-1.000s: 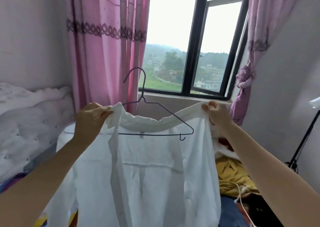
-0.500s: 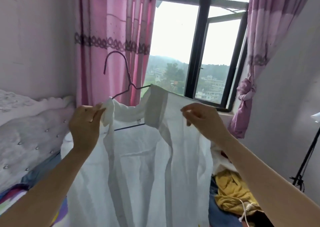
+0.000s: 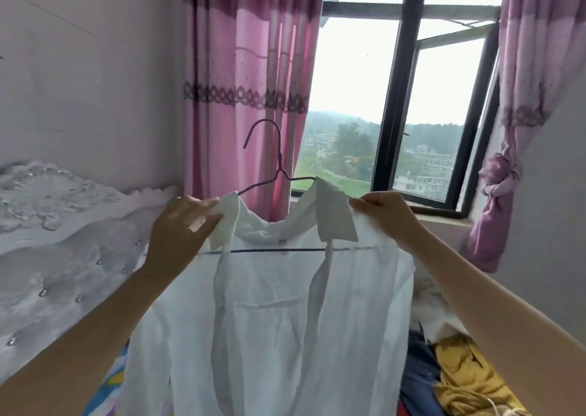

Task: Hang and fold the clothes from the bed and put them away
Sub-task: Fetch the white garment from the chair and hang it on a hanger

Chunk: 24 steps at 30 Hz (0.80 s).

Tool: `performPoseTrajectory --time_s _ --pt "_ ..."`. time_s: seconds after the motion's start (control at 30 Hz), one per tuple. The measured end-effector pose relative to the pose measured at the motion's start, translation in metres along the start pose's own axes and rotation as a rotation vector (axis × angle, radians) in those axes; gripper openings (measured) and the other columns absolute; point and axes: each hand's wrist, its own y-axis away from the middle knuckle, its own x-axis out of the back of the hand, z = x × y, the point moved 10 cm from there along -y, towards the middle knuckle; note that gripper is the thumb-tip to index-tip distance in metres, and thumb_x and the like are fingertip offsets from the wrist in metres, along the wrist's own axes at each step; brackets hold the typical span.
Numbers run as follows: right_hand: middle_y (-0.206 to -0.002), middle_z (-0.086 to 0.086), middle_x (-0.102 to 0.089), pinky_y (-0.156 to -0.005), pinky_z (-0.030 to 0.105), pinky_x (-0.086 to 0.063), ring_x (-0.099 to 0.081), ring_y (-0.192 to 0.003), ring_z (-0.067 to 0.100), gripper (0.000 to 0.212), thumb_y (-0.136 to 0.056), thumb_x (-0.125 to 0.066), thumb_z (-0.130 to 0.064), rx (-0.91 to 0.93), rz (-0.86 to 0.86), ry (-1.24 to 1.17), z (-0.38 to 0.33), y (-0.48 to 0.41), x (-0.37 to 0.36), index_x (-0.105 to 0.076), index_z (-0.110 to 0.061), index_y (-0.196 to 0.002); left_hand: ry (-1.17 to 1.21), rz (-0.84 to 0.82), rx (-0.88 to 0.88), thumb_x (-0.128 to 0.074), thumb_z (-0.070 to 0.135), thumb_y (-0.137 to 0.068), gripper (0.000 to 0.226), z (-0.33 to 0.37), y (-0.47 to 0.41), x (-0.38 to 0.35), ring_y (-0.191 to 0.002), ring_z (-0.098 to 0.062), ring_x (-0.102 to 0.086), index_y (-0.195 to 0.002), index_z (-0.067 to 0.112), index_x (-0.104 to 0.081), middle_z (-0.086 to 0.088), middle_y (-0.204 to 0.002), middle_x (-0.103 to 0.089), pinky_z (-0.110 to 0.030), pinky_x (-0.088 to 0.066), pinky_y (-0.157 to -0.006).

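Far left is a tufted white headboard, not in play. Your left hand pinches the left shoulder of the white shirt, fingers curled into the cloth by the collar tip. The shirt is up in the air in front of you, between both hands, front open, draped on a wire hanger. The hook sticks up above the neckline and the bottom bar shows through the thin fabric. Behind it are a pink curtain and an open window. Your right hand grips the right shoulder, just beside the collar flap, which stands flipped up. Low right is a yellow garment with something dark blue beside it, a pile not yet handled.

Risks, as a judgement:
- **Hanger grip:** neither hand holds the hanger itself, so only the cloth carries it. Cannot tell whether the wire ends sit fully inside both shoulders, because your hands cover them.
- **Letting go of one side:** the thin cloth may slide down the wire arm, the hanger tips, and the shirt drops onto the pile. The open front gives nothing to stop that slide.
- **Tugging the shoulders outward too hard:** the light wire could bend or twist.
- **Collar left flipped up:** it likely hangs creased.
- **Hook:** it is free, so take it before you release the shoulders.
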Motion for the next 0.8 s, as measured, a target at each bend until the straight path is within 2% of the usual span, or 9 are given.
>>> performPoseTrajectory --time_s 0.1,0.17,0.2,0.27,0.33,0.47,0.57,0.67,0.8 --pt "-0.043 -0.009 -0.027 -0.042 0.013 -0.018 -0.023 -0.042 0.005 0.045 -0.085 -0.067 -0.012 0.021 0.055 -0.108 0.003 0.002 -0.010 -0.043 -0.002 -0.047 -0.163 -0.081 -0.024 -0.033 0.063 -0.091 0.069 -0.002 0.022 0.022 -0.085 -0.018 -0.049 -0.114 0.005 -0.064 -0.015 -0.092 -0.066 -0.035 -0.047 -0.070" --pt "-0.053 0.001 -0.036 -0.045 0.015 -0.021 -0.026 -0.049 0.005 0.036 -0.081 -0.070 -0.010 0.027 0.047 -0.213 0.006 0.007 -0.022 -0.054 0.012 -0.057 -0.257 -0.131 0.009 -0.030 0.065 -0.091 0.068 -0.006 0.038 0.040 -0.093 -0.029 -0.057 -0.126 0.012 -0.052 -0.019 -0.106 -0.065 -0.049 -0.050 -0.074" --pt "-0.053 0.002 -0.039 -0.046 0.017 -0.024 -0.028 -0.049 0.006 0.034 -0.078 -0.073 -0.012 0.022 0.017 -0.275 0.007 0.011 -0.031 -0.057 0.011 -0.058 -0.291 -0.159 0.046 -0.028 0.067 -0.090 0.066 -0.008 0.047 0.051 -0.098 -0.035 -0.059 -0.130 0.017 -0.045 -0.019 -0.113 -0.063 -0.054 -0.048 -0.079" --pt "-0.050 -0.002 -0.043 -0.047 0.018 -0.027 -0.032 -0.047 0.006 0.041 -0.065 -0.080 -0.035 0.015 -0.060 -0.383 0.009 0.021 -0.050 -0.061 0.000 -0.056 -0.344 -0.174 0.127 -0.025 0.069 -0.088 0.065 -0.009 0.066 0.076 -0.105 -0.038 -0.059 -0.133 0.023 -0.036 -0.018 -0.120 -0.061 -0.058 -0.045 -0.086" --pt "-0.051 0.000 -0.043 -0.044 0.015 -0.029 -0.036 -0.046 0.006 0.064 -0.048 -0.083 -0.052 0.009 -0.144 -0.481 0.004 0.031 -0.072 -0.063 0.007 -0.064 -0.350 -0.153 0.189 -0.027 0.068 -0.090 0.060 -0.001 0.087 0.111 -0.107 -0.031 -0.058 -0.132 0.025 -0.037 -0.015 -0.120 -0.062 -0.057 -0.045 -0.089" --pt "-0.040 -0.008 -0.041 -0.041 0.016 -0.031 -0.036 -0.037 0.001 0.034 -0.077 -0.072 -0.013 0.006 -0.371 -0.584 -0.030 0.060 -0.135 -0.056 0.002 -0.052 -0.464 -0.111 0.307 -0.031 0.059 -0.093 0.049 0.022 0.129 0.192 -0.096 -0.015 -0.052 -0.121 0.023 -0.050 -0.011 -0.110 -0.068 -0.040 -0.043 -0.085" --pt "-0.038 -0.011 -0.040 -0.039 0.015 -0.030 -0.035 -0.035 0.001 0.038 -0.079 -0.068 -0.010 0.024 -0.522 -0.627 -0.073 0.092 -0.181 -0.059 -0.010 -0.042 -0.615 -0.127 0.382 -0.044 0.036 -0.088 0.044 0.053 0.155 0.263 -0.088 -0.015 -0.053 -0.107 0.004 -0.067 -0.016 -0.097 -0.070 -0.026 -0.039 -0.077" --pt "-0.037 -0.009 -0.039 -0.038 0.015 -0.028 -0.034 -0.035 0.001 0.040 -0.080 -0.068 -0.011 0.085 -0.667 -0.668 -0.134 0.127 -0.214 -0.059 -0.011 -0.041 -0.730 -0.049 0.442 -0.048 0.023 -0.084 0.037 0.098 0.174 0.338 -0.087 -0.015 -0.052 -0.099 -0.003 -0.070 -0.017 -0.090 -0.070 -0.017 -0.036 -0.070" --pt "-0.041 -0.007 -0.046 -0.037 0.012 -0.030 -0.040 -0.037 0.003 0.039 -0.084 -0.065 -0.006 0.172 -0.817 -0.712 -0.219 0.185 -0.246 -0.061 -0.012 -0.045 -0.866 0.047 0.535 -0.038 0.032 -0.083 0.047 0.153 0.205 0.442 -0.075 -0.018 -0.059 -0.095 0.002 -0.073 -0.015 -0.085 -0.071 -0.026 -0.041 -0.065"
